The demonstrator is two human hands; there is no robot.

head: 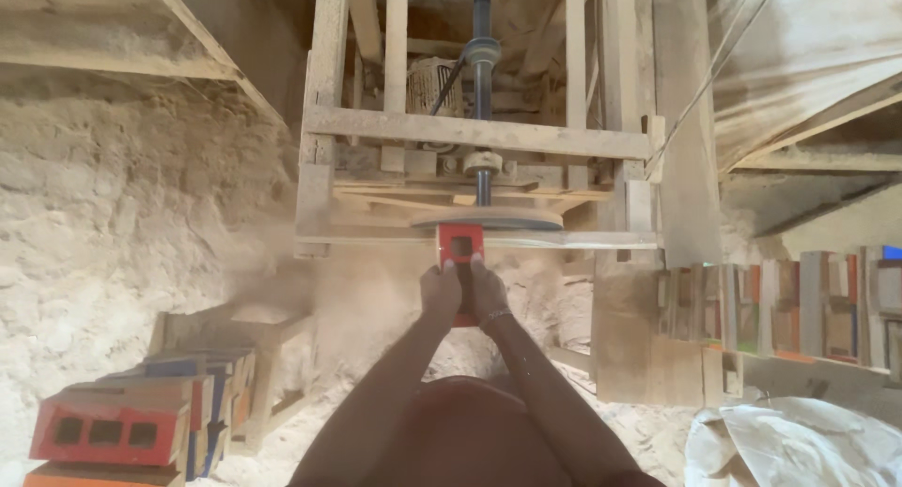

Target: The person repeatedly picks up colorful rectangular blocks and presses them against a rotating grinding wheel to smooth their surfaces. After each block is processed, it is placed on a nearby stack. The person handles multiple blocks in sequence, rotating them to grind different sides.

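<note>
I see both of my hands stretched out ahead of me, closed around one red block (460,247). My left hand (440,293) grips its left edge and my right hand (489,292) grips its right edge, with a thin band on the right wrist. The block has a dark square hole through its face, and I hold it flat, its far end touching the rim of a round wooden disc (489,218).

The disc sits on a dark metal shaft (482,83) that runs up through a rough wooden frame (474,132). Behind the frame, at the far side, I make out a ribbed motor (434,83). A haze of fine dust hangs just left of the block, and I cannot tell whether the disc is turning.

Pale sawdust (113,215) is heaped high along the left side and covers the floor under the frame. At the near left stands a stack of painted blocks (141,421), the nearest one red with three dark holes, others blue and orange beneath it. On the right, a row of wooden pieces (799,304) with patches of orange, green and blue stands on edge along a shelf. At the near right corner lies a white sack (799,445).
</note>
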